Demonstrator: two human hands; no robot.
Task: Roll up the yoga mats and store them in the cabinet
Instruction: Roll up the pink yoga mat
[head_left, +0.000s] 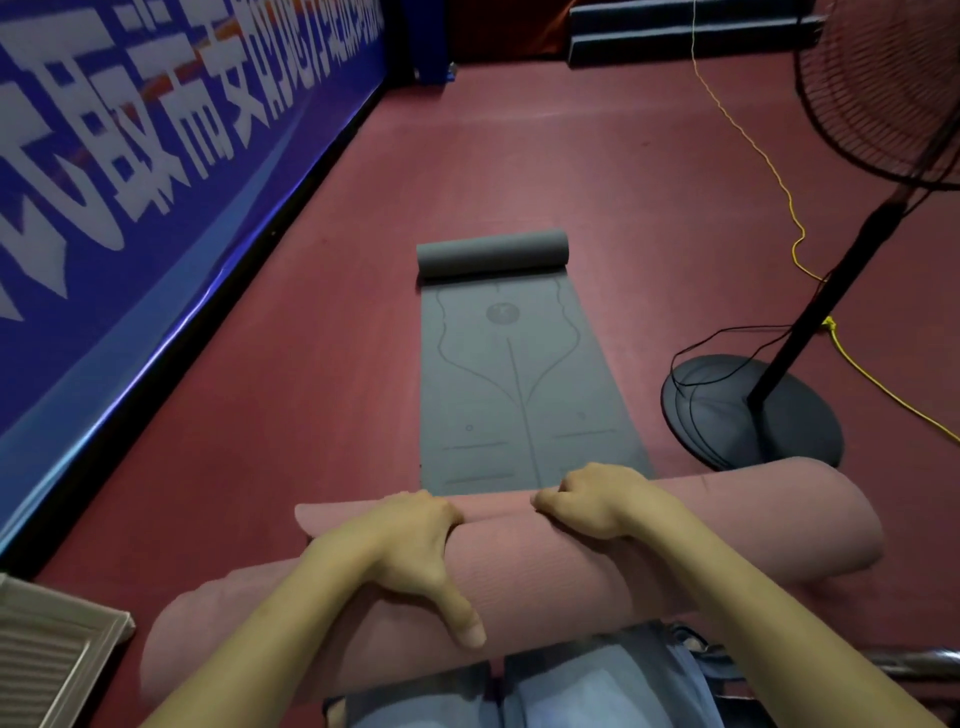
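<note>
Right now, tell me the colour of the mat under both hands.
Pink mat, clearest in the head view.

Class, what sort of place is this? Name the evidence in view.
Probably a sports or exercise hall: red sports floor, grey yoga mat part unrolled on it, and a blue banner along the edge.

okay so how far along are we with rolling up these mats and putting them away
Done: the pink mat looks fully rolled. In hand: the left hand and right hand grip that roll, held over the knees. Left: the grey mat lies mostly flat on the floor, only its far end curled, and neither mat is stored; no cabinet shows.
</note>
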